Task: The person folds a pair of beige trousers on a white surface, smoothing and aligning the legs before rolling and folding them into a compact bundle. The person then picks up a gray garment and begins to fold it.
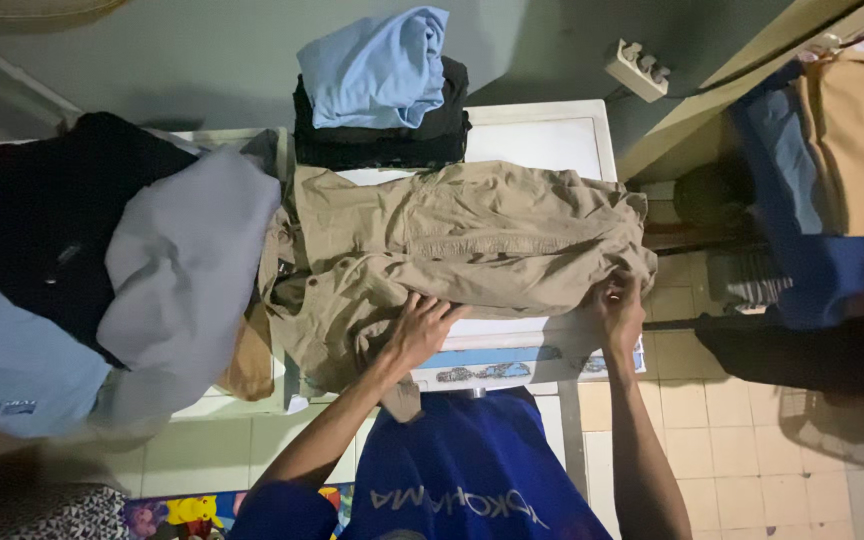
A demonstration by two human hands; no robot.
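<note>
A: How much room is left on the white table (542, 135)?

B: Little. Its left side is buried under a heap of grey, black and pale blue clothes (102, 270), which overhangs the near edge. Its far edge, against the wall, is taken by a folded stack of black and light blue garments (382, 95). Bare surface is seen only at the far right corner and in a strip along the near edge. Open tiled floor (742, 430) is seen to the right, near the person.

A: And the khaki trousers (452, 250)?

B: They are spread across the middle of the table, crumpled and creased, the waistband end to the left and the legs reaching the right edge. One part hangs over the near edge.

A: The hands?

B: The left hand (420, 328) is pressed flat, fingers spread, on the near fold. The right hand (617, 308) is closed on the hem at the right end.
</note>
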